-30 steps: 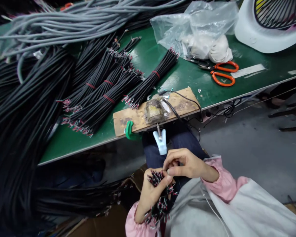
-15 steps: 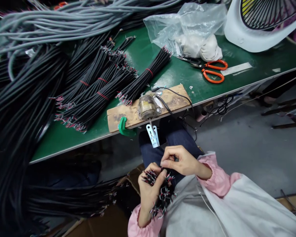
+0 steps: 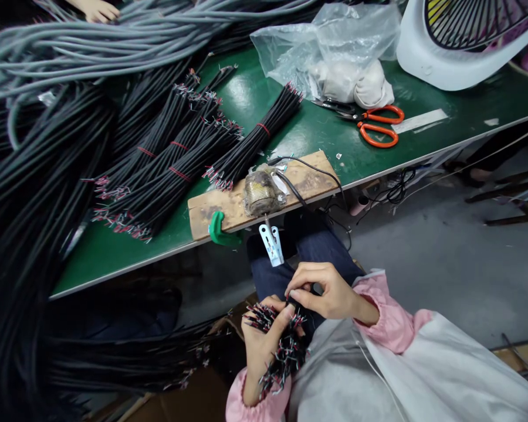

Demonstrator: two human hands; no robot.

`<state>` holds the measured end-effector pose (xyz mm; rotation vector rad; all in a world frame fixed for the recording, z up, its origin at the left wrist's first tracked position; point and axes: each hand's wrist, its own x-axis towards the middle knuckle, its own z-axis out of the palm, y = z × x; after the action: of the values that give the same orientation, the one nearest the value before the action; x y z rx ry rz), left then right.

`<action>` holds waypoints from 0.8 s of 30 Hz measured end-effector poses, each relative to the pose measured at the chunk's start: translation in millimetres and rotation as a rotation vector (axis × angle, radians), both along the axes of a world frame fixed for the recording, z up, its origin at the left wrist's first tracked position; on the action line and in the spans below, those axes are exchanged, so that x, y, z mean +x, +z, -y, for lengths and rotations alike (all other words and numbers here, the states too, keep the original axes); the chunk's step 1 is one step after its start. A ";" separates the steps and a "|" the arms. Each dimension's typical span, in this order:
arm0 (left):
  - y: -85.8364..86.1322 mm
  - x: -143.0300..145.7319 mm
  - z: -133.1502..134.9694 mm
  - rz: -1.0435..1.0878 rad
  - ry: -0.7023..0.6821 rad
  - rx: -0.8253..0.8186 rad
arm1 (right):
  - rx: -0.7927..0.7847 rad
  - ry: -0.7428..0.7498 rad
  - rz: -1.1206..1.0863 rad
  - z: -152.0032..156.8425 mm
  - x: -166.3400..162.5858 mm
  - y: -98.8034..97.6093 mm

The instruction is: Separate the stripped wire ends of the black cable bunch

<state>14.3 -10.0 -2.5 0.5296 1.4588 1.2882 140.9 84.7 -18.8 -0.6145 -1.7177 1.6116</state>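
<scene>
My left hand (image 3: 266,331) is wrapped round a bunch of short black cables (image 3: 286,357), whose stripped red and white wire ends stick out past the fingers and hang below the thumb. Close against it, my right hand (image 3: 323,290) has thumb and forefinger pinched at the tip of one of these cables; the exact wire between the fingertips is too small to make out. Just beyond both hands, a light blue clip (image 3: 271,245) hangs from the shaft of a small tape-wrapped motor (image 3: 260,192). The motor sits on a wooden board (image 3: 312,170) at the table edge.
A green clamp (image 3: 220,230) grips the board. On the green table (image 3: 462,126) lie tied cable bundles (image 3: 255,138), long grey cables (image 3: 127,44), orange-handled scissors (image 3: 378,126), a plastic bag (image 3: 286,50) and a white fan (image 3: 435,70). Another person's hand (image 3: 99,10) rests on the grey cables.
My right hand's fingers have shifted slightly at the cable tip, and my left hand has tilted a little with the bunch. Another person's hand has come into view at the top left.
</scene>
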 end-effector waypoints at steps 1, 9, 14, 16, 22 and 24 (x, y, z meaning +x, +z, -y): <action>-1.1 -1.0 -0.1 0.002 -0.004 0.007 | 0.014 -0.014 0.007 0.7 -0.6 -0.4; -2.5 -1.8 0.0 0.095 0.060 0.019 | -0.102 0.009 0.054 -2.8 -0.7 -10.4; -8.0 -6.2 -1.3 0.106 0.007 0.077 | -0.331 0.098 -0.037 -5.2 -4.9 -13.6; -11.4 -9.1 -3.0 0.062 -0.029 0.104 | -0.384 0.116 -0.071 -4.0 -8.3 -15.1; -14.2 -12.1 -7.7 0.012 0.003 0.055 | -0.074 -0.111 -0.055 5.0 -15.0 -11.5; -10.3 -13.2 -8.4 -0.061 0.015 0.015 | 0.079 -0.166 -0.063 5.9 -15.4 -8.9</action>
<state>1.1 -1.5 -12.8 0.5735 1.5067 1.3057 125.5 78.8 -27.7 -0.6428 -1.6317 1.4265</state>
